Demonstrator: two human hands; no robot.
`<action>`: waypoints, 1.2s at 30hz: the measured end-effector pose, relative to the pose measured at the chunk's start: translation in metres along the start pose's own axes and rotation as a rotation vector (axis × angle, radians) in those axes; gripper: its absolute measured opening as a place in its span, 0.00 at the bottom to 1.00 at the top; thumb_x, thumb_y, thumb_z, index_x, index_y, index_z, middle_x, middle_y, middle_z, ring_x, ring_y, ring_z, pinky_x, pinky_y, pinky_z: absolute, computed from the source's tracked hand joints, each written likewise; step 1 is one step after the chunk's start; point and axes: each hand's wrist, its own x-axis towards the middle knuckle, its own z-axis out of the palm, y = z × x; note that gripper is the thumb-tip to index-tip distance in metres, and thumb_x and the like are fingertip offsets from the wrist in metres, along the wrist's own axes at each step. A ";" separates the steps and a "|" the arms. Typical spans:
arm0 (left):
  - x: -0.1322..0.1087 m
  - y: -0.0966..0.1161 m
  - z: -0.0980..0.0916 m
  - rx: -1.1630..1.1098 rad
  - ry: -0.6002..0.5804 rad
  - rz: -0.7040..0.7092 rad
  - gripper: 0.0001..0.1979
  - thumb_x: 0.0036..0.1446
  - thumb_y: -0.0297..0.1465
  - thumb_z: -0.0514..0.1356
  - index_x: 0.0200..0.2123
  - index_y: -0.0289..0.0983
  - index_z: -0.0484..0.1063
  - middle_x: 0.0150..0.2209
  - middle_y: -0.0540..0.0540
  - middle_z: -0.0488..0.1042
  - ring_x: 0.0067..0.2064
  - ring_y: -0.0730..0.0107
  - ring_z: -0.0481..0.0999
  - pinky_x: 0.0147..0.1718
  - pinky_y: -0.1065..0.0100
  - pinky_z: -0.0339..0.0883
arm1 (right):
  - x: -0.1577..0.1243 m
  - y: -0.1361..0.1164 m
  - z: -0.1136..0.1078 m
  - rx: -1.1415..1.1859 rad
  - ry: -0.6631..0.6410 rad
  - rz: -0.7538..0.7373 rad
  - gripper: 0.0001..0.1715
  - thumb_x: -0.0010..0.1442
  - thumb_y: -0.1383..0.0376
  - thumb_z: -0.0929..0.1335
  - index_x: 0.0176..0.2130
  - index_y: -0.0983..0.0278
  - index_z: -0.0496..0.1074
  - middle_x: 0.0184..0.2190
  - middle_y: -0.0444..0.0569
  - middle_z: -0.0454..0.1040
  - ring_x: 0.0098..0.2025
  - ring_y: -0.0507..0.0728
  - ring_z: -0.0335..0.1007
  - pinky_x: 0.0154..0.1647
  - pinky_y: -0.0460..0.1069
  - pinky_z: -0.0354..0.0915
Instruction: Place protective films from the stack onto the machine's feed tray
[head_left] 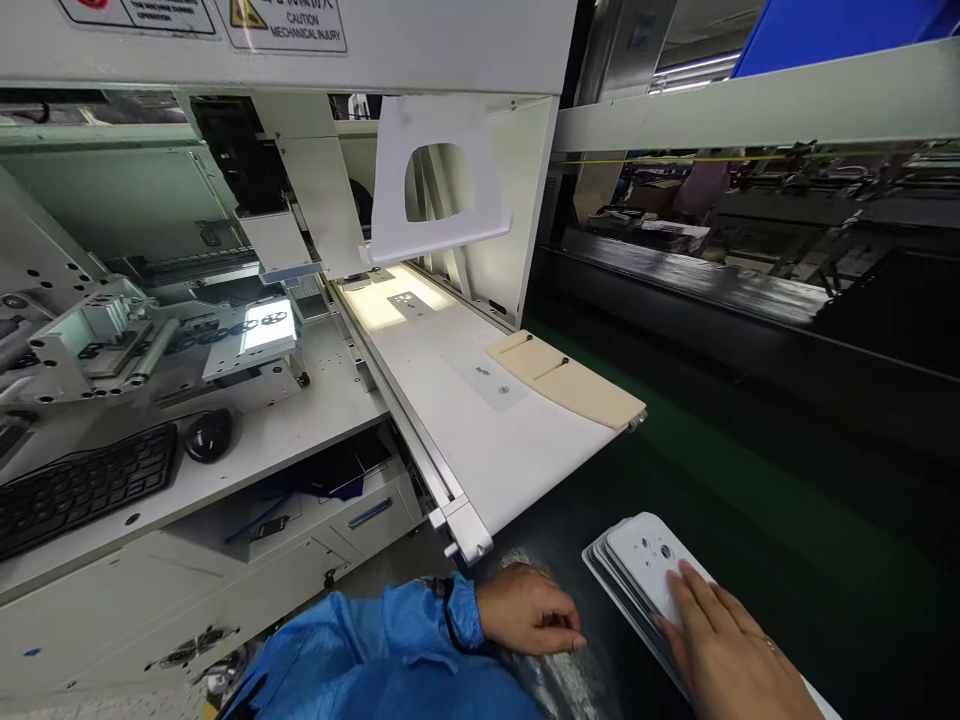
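Note:
My right hand lies flat with fingers stretched out on top of a fanned stack of thin white plates with holes, on the dark green belt at the bottom right. My left hand, in a blue sleeve, rests on the belt beside the stack with its fingers curled under, and nothing shows in it. On the white conveyor coming out of the machine lie two clear printed sheets and a beige plate.
The white machine housing with caution labels looms overhead. A black keyboard and mouse sit on the shelf at left. A dark green belt runs to the right, with another machine line behind it.

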 end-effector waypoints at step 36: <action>-0.006 0.010 -0.005 -0.150 0.097 0.051 0.15 0.67 0.36 0.54 0.32 0.36 0.75 0.24 0.48 0.73 0.27 0.71 0.72 0.30 0.71 0.64 | 0.017 -0.015 -0.081 -0.184 0.053 0.081 0.16 0.68 0.69 0.62 0.41 0.65 0.79 0.35 0.47 0.82 0.34 0.54 0.78 0.32 0.47 0.66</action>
